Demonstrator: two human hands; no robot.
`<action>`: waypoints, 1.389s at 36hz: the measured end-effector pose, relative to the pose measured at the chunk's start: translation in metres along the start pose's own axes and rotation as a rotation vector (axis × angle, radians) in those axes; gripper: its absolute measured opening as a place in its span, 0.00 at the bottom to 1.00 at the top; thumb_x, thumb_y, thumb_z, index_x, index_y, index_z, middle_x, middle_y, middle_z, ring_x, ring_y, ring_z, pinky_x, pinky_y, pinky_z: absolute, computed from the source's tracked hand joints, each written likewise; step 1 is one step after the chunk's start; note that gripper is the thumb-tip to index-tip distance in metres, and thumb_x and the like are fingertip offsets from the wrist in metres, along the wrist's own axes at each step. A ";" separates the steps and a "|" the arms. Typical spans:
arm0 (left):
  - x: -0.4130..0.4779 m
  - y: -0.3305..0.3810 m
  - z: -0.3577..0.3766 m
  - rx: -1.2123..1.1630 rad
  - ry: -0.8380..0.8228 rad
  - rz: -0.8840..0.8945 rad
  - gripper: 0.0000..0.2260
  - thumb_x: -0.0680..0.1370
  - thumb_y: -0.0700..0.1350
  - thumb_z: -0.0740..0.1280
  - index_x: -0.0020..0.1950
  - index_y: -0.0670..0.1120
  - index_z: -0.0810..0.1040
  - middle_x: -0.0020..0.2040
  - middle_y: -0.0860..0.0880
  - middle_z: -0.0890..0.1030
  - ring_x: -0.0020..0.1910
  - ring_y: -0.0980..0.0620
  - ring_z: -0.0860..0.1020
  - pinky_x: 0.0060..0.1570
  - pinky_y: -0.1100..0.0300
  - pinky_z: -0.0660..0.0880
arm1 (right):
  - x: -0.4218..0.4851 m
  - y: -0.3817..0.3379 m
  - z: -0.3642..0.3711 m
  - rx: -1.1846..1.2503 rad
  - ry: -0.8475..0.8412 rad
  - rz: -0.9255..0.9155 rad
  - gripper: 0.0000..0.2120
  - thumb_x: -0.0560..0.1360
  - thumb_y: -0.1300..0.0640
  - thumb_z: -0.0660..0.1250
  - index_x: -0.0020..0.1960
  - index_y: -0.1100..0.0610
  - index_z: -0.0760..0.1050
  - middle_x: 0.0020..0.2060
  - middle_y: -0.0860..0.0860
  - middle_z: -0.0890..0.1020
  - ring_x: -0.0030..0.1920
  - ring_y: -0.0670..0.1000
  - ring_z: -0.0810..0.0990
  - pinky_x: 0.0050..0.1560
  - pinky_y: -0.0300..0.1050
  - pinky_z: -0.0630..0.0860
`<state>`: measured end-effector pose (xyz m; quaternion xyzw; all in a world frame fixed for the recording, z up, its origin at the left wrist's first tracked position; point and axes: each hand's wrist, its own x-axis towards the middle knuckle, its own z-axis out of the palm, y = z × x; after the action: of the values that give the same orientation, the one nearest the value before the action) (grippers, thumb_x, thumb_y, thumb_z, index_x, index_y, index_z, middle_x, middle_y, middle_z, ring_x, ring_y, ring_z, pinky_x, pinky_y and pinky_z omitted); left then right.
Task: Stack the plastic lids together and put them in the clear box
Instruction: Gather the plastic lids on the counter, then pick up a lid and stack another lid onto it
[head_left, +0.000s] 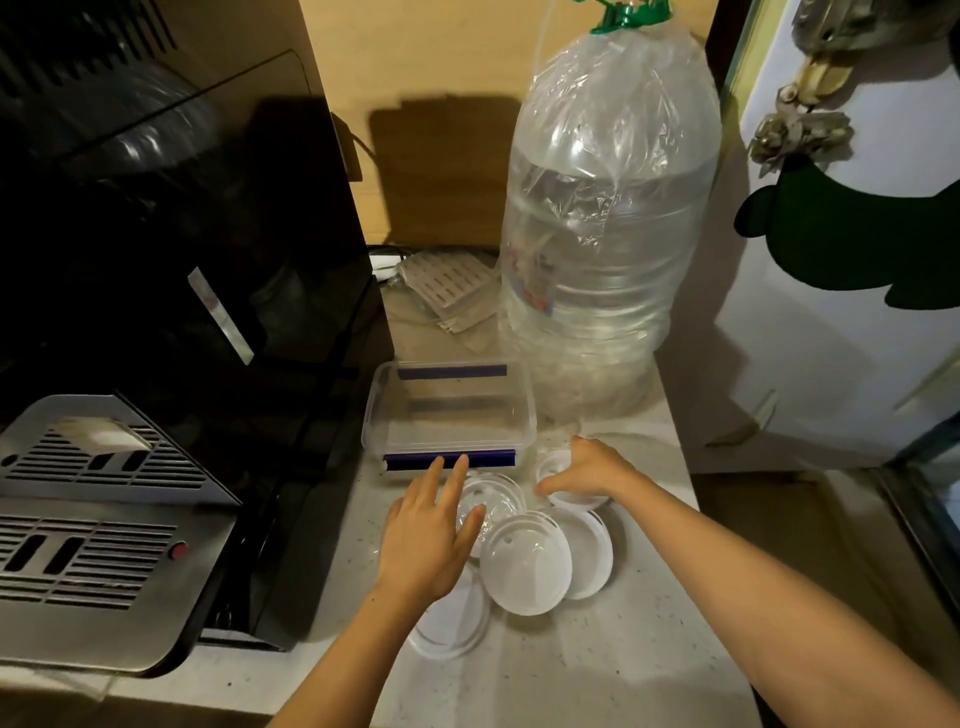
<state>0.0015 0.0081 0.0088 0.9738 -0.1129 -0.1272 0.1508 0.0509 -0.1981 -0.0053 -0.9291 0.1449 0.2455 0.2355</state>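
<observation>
At frame centre, the left hand (427, 540) hovers flat, fingers spread, over scattered plastic lids (525, 564) on the counter (597, 670). The right hand (592, 470) curls its fingers loosely onto another lid (558, 475). The clear box (449, 410) sits open just above them.

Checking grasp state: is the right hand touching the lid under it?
Touching. In the head view the right hand lies on the far-right lid, its fingertips curled over the rim, with no gap visible between them.
</observation>
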 end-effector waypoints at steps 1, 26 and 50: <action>0.000 0.000 0.000 -0.003 0.007 0.002 0.26 0.78 0.58 0.49 0.74 0.55 0.45 0.77 0.49 0.49 0.75 0.48 0.51 0.72 0.51 0.54 | -0.001 0.000 -0.001 -0.002 0.013 0.000 0.40 0.61 0.38 0.73 0.65 0.58 0.64 0.65 0.57 0.71 0.63 0.58 0.70 0.58 0.50 0.72; 0.008 0.057 -0.063 -1.932 -0.530 0.252 0.43 0.55 0.65 0.75 0.65 0.47 0.72 0.57 0.43 0.81 0.54 0.43 0.79 0.49 0.44 0.78 | -0.144 -0.064 -0.077 0.324 0.369 -0.608 0.45 0.61 0.46 0.77 0.71 0.46 0.57 0.68 0.47 0.67 0.67 0.48 0.66 0.66 0.48 0.68; -0.005 -0.005 -0.037 -1.993 -0.514 0.237 0.33 0.51 0.58 0.80 0.52 0.46 0.82 0.50 0.42 0.84 0.50 0.44 0.82 0.44 0.50 0.81 | -0.130 -0.050 -0.043 0.154 0.216 -0.611 0.47 0.65 0.43 0.73 0.73 0.44 0.47 0.74 0.45 0.56 0.72 0.48 0.57 0.67 0.47 0.62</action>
<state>0.0083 0.0242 0.0425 0.3335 -0.0803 -0.3514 0.8711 -0.0219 -0.1577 0.1140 -0.9298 -0.0979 0.0517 0.3511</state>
